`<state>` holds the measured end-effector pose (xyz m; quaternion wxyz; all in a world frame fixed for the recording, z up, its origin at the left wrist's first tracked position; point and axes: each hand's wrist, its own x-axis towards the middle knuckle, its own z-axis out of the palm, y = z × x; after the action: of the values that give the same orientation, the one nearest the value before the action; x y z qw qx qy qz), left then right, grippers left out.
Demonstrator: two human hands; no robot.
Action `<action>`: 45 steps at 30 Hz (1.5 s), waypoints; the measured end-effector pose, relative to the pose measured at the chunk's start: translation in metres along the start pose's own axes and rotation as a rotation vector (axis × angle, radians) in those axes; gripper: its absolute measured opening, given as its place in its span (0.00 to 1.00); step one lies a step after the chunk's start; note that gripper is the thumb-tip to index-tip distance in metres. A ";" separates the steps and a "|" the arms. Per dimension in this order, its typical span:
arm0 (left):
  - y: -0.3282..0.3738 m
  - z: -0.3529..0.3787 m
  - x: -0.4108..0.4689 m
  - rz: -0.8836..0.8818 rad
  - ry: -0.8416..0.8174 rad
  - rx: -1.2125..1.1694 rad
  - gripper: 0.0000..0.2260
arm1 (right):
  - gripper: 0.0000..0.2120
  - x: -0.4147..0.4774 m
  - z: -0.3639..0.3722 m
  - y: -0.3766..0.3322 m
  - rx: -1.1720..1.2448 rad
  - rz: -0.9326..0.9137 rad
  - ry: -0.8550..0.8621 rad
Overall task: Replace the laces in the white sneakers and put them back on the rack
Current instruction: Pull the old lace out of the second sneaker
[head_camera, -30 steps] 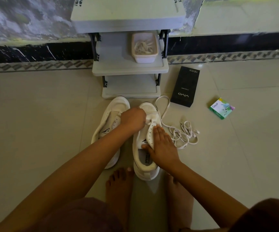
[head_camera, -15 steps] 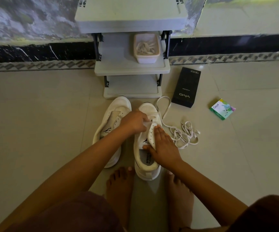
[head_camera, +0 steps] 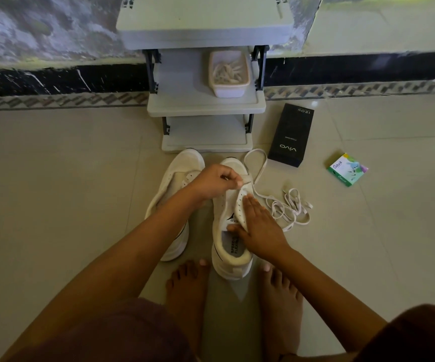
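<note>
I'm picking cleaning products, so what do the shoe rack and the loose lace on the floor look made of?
Shoe rack: likely plastic, with matte pale grey moulded shelves on dark posts.
Loose lace: flat woven fabric, it seems; it lies limp in soft loops.

Two white sneakers upright before grey rack, loose lace beside them
</note>
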<state>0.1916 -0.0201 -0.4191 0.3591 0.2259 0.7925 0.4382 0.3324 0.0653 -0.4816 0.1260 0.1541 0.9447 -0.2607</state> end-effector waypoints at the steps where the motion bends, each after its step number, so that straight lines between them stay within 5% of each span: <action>1: -0.002 0.002 0.002 0.015 -0.008 0.127 0.08 | 0.39 0.000 -0.001 0.000 -0.007 -0.008 -0.002; 4: -0.010 0.004 0.006 0.035 -0.045 0.686 0.15 | 0.38 0.001 -0.003 0.003 -0.040 -0.023 -0.008; 10: -0.009 0.011 0.008 -0.006 0.123 0.837 0.08 | 0.39 0.002 -0.002 0.002 -0.017 -0.024 0.014; 14: 0.007 0.000 0.002 0.114 -0.041 0.331 0.02 | 0.38 0.001 -0.001 0.004 -0.046 -0.031 0.001; 18: 0.012 -0.002 -0.003 0.090 -0.009 -0.077 0.05 | 0.38 0.000 0.000 0.004 -0.021 -0.016 0.030; 23: -0.011 0.005 0.002 0.000 0.009 0.612 0.15 | 0.38 0.000 0.001 0.002 -0.007 -0.024 0.049; 31: -0.006 0.010 0.010 -0.033 0.099 0.830 0.08 | 0.38 0.001 0.003 0.002 -0.036 -0.026 0.061; 33: -0.005 0.005 0.010 0.049 0.023 0.673 0.07 | 0.37 0.002 0.003 0.003 -0.057 -0.032 0.060; 37: 0.007 -0.013 -0.005 0.158 -0.061 -0.002 0.05 | 0.37 0.003 0.004 0.005 -0.075 -0.042 0.039; 39: 0.008 -0.013 -0.005 0.147 -0.031 -0.068 0.05 | 0.37 0.003 0.004 0.004 -0.063 -0.038 0.035; 45: -0.005 0.002 0.006 -0.010 -0.024 0.842 0.13 | 0.37 0.002 0.004 0.003 -0.050 -0.023 0.077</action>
<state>0.1888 -0.0176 -0.4266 0.2468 0.3543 0.8991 0.0717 0.3323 0.0660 -0.4864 0.0904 0.1501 0.9568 -0.2320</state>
